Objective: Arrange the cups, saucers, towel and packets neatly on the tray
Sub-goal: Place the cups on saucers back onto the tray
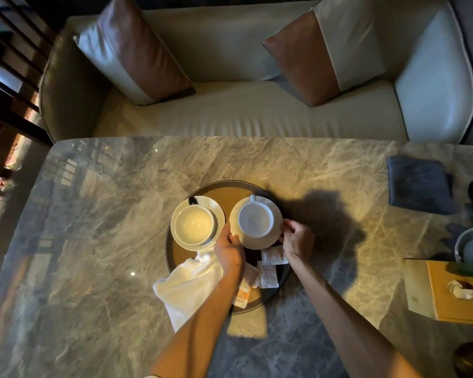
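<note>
My two bare forearms come up from the bottom edge, and both hands meet at the round white saucer (257,238) carrying the white cup with its handle pointing away from me (255,219). My left hand (229,248) has its fingers closed on the saucer's near-left rim; my right hand (298,241) pinches the near-right rim, fingers together on the edge. So the saucer sits directly between my fingertips, and neither hand is nearer than the other. Just left of my left fingers stands the second white cup on its own saucer (194,223), almost touching the one I hold. Behind my left wrist the crumpled white towel (191,282) spills over the dark rim of the round brown tray (169,264) onto the marble table (93,214). Under and between my wrists the printed paper packets (269,268) lie scattered. I judge the next nudge shifts this saucer away from its neighbour
</note>
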